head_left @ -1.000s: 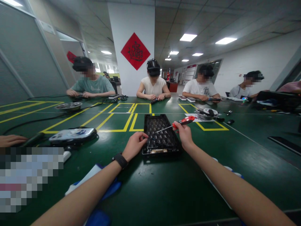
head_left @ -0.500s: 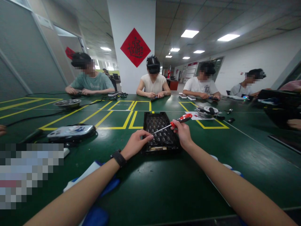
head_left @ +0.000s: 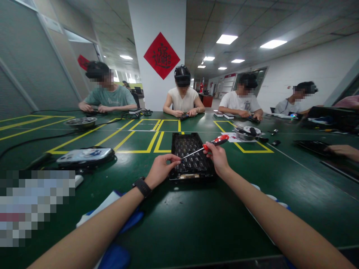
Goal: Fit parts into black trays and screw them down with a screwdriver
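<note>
A black keyboard frame [head_left: 191, 148] lies on the green table [head_left: 196, 220] in front of me. My right hand [head_left: 218, 158] grips a screwdriver [head_left: 213, 143] with a red and black handle, its shaft slanting down to the left over the frame. My left hand [head_left: 160, 170] sits at the frame's near left corner, fingers curled, with thumb and forefinger pinched at the screwdriver tip. What they pinch is too small to see. A black watch [head_left: 142, 186] is on my left wrist.
Several people sit across the table with small devices. A flat silvery device [head_left: 85, 155] lies to my left, a metal dish [head_left: 82, 122] beyond it. A round dish with parts [head_left: 247, 132] is at right. Another person's hand [head_left: 342, 150] reaches in at far right.
My left hand has moved its fingertips up to the screwdriver tip. The right hand and screwdriver have barely shifted. A hand at the far left edge has gone; one has appeared at far right.
</note>
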Available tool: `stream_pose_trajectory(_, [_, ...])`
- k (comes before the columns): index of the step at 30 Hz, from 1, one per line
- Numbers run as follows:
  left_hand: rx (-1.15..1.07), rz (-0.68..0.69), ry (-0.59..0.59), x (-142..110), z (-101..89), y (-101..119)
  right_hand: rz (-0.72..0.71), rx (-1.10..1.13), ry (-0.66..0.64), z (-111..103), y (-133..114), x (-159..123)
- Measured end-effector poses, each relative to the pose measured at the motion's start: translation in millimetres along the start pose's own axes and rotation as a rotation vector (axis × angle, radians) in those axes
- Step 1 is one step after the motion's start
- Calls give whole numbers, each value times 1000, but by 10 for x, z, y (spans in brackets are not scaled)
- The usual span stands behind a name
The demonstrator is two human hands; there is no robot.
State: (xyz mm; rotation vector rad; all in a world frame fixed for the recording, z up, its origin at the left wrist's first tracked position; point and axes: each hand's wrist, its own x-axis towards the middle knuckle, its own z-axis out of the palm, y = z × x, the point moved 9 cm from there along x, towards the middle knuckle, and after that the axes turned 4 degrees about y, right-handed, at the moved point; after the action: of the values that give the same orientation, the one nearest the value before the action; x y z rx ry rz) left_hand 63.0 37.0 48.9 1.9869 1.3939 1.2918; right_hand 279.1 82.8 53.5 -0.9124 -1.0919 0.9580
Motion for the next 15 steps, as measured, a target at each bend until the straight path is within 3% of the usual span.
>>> stream_pose_trajectory(9, [68,22,15,-3,-14,31,17,-25,35,-38,36,16])
stream_pose_trajectory(15, [115,42,5,-13,3,24,-95,-164,-37,45,-95,-24])
